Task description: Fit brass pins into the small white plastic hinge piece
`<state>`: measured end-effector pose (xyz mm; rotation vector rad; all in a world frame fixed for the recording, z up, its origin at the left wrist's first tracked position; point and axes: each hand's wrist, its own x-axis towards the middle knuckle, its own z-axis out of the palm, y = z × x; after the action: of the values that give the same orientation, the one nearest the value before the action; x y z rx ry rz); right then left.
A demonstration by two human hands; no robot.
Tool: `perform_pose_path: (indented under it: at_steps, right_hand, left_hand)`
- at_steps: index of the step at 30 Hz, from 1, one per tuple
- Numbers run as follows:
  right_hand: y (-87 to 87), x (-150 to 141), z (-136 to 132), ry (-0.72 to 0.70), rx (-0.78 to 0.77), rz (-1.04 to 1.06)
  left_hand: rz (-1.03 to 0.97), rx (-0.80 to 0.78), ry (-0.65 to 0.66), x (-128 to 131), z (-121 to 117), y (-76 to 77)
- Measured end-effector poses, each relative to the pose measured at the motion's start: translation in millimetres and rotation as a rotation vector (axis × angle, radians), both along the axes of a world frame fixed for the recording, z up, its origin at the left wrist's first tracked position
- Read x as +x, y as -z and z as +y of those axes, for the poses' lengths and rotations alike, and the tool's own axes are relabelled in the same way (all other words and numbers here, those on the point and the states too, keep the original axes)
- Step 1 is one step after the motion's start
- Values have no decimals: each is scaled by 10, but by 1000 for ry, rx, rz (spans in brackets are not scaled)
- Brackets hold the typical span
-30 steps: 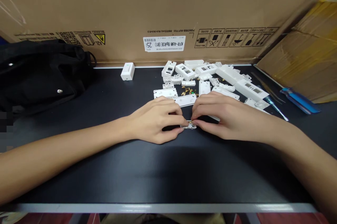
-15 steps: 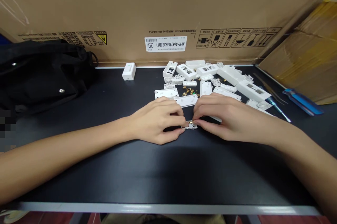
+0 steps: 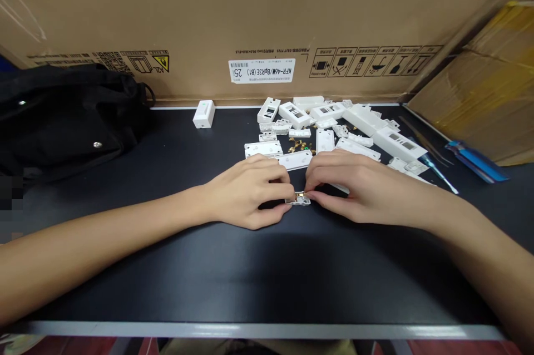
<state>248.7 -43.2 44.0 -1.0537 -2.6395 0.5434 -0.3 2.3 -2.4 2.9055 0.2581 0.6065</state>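
Note:
A small white plastic switch base (image 3: 302, 202) lies on the dark table between my two hands. My left hand (image 3: 250, 193) is closed on its left end, thumb at the near side and forefinger above. A brass-coloured contact piece (image 3: 300, 195) shows in the base. At the right end my right hand (image 3: 354, 185) is closed in a pinch, its fingertips touching the base or the brass piece; exactly what lies between them is hidden. Just beyond the hands are white flat plates (image 3: 294, 161) and a small heap of brass parts (image 3: 298, 146).
White switch housings (image 3: 295, 114) and small plastic pieces are heaped behind my right hand. A white switch (image 3: 204, 114) stands apart at the back. Blue-handled tools (image 3: 475, 161) lie on the right, a black bag (image 3: 70, 121) on the left. A large carton (image 3: 187, 10) walls the back.
My left forefinger has drawn back slightly, and more of the brass piece shows in the base. The right hand keeps its pinch almost unmoved.

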Motion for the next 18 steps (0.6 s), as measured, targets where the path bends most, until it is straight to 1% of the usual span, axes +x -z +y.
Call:
perform_pose_path:
  at_steps: [10,18]
  right_hand:
    - [56,0,25,0,2,35]
    - [48,-26,13,12,-5,55]
  left_hand:
    - [41,21,-3,2,-1,-4]
    - [70,25,5,9,-10,-20]
